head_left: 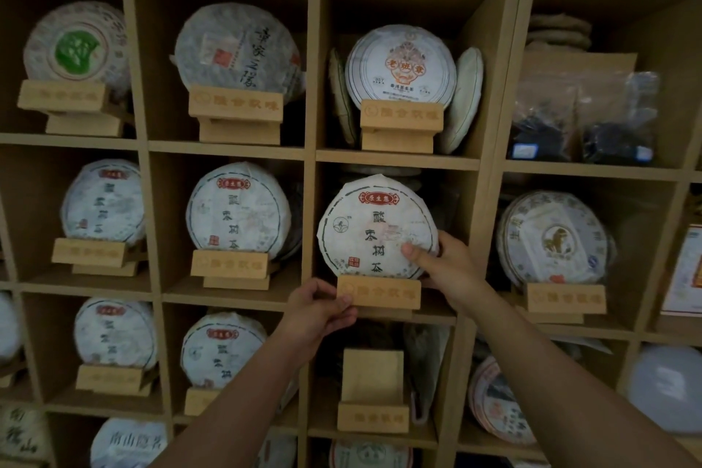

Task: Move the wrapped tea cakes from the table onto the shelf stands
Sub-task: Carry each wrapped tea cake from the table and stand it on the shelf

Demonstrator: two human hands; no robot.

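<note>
A white paper-wrapped tea cake [374, 226] with a red label and black characters sits upright on a wooden stand [380, 293] in the middle shelf cell. My right hand [442, 266] grips the cake's lower right edge, thumb on its face. My left hand [319, 310] pinches the left end of the stand's front plate. In the cell below, an empty wooden stand [373, 391] holds no cake.
The wooden shelf grid [311, 148] fills the view. Most cells hold wrapped tea cakes on stands, such as one [237, 213] to the left and one [552, 236] to the right. Dark plastic bags [581, 125] sit in the upper right cell.
</note>
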